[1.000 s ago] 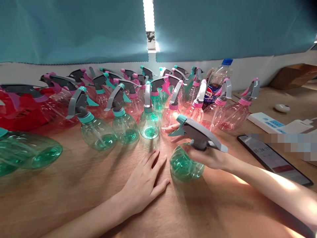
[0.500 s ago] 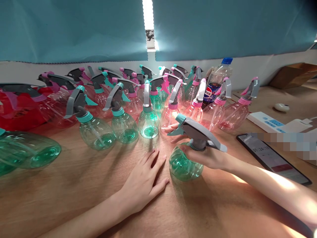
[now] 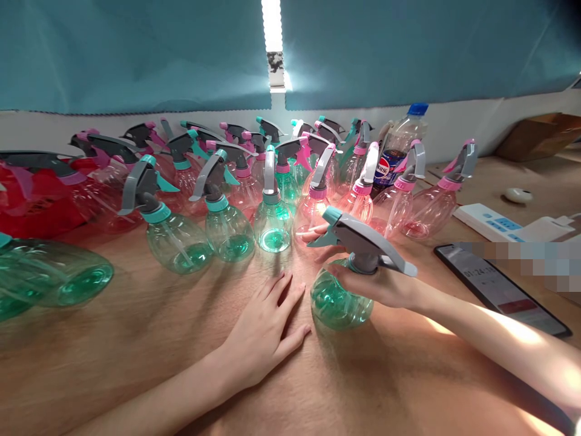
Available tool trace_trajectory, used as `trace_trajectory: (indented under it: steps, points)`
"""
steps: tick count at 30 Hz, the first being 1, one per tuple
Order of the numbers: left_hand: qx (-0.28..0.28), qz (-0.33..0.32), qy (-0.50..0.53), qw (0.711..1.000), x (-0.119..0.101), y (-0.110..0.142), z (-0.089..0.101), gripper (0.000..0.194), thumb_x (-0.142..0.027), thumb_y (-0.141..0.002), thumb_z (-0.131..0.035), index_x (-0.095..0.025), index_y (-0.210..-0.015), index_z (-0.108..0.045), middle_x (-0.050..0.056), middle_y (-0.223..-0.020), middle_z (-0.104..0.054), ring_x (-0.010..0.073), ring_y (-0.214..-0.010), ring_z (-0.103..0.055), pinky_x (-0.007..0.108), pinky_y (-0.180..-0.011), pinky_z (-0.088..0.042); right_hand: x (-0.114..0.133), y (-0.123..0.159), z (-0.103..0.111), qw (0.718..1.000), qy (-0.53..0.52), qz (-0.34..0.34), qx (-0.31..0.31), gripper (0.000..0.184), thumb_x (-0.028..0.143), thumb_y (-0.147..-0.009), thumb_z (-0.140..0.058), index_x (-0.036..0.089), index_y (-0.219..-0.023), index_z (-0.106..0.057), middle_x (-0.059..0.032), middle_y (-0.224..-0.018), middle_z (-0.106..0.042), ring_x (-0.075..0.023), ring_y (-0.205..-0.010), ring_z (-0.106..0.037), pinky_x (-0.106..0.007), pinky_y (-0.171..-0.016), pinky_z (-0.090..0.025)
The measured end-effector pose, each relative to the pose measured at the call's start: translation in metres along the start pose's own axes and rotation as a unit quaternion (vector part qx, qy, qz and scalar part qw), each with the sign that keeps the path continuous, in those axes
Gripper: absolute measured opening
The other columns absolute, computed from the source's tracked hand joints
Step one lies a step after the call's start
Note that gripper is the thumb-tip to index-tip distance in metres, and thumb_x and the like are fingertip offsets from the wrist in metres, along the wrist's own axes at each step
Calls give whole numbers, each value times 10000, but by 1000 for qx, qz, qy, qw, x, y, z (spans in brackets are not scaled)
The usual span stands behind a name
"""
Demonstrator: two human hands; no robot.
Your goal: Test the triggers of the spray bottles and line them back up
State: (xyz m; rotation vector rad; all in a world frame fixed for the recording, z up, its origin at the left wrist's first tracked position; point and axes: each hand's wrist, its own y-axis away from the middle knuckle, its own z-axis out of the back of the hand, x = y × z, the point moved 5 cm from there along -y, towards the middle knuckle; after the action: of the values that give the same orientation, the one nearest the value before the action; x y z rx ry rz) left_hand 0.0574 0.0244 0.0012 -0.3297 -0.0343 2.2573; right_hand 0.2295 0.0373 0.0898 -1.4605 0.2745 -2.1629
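My right hand (image 3: 381,286) is wrapped round the neck of a green spray bottle (image 3: 338,303), below its grey and turquoise trigger head (image 3: 363,239). That bottle stands about upright on the wooden table (image 3: 190,339), with green-tinted clear walls. Part of my right fingers shows behind the trigger; the rest is hidden. To its left, my left hand (image 3: 265,324) lies flat on the tabletop, fingers spread, holding nothing. Just beyond my left fingertips stand a green spray bottle (image 3: 273,227) and a pink spray bottle (image 3: 313,212).
Many more green and pink spray bottles (image 3: 229,233) crowd the back. Others lean at far left beside a red bag (image 3: 40,212). On the right are a cola bottle (image 3: 403,136), a power strip (image 3: 485,219), a phone (image 3: 494,290), a white earbud case (image 3: 517,195) and a cardboard box (image 3: 531,136).
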Motion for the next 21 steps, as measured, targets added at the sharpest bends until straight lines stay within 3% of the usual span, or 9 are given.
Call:
trace_trajectory:
  steps: [8,16,21]
  points:
    - [-4,0,5,1000,1,0,-1,560,-494,-963,-445,-195,-1434,-401,154,-1497,-368,335,-1360,-346,525,-1084,-347,-4,2,1,1000,24,-10,-10,540,86,-736,-528,253,-1247,-566,-58,-1128,-694,-159,-815,-692,-307,-725,-601]
    - [10,1,-1,1000,0,0,0,581,-485,-966,-446,-160,-1444,-393,182,-1494,-362,349,-1359,-343,532,-1078,-351,-4,1,1,1000,14,-13,-13,568,64,-715,-534,255,-1249,-563,-53,-1123,-697,-193,-975,-684,-316,-783,-598]
    - [0,1,7,1000,0,0,0,567,-494,-966,-439,-186,-1441,-393,162,-1496,-367,344,-1361,-343,531,-1080,-348,-2,0,0,1000,15,-7,1,577,75,-725,-519,262,-1270,-553,-47,-1099,-701,-192,-964,-689,-310,-773,-605]
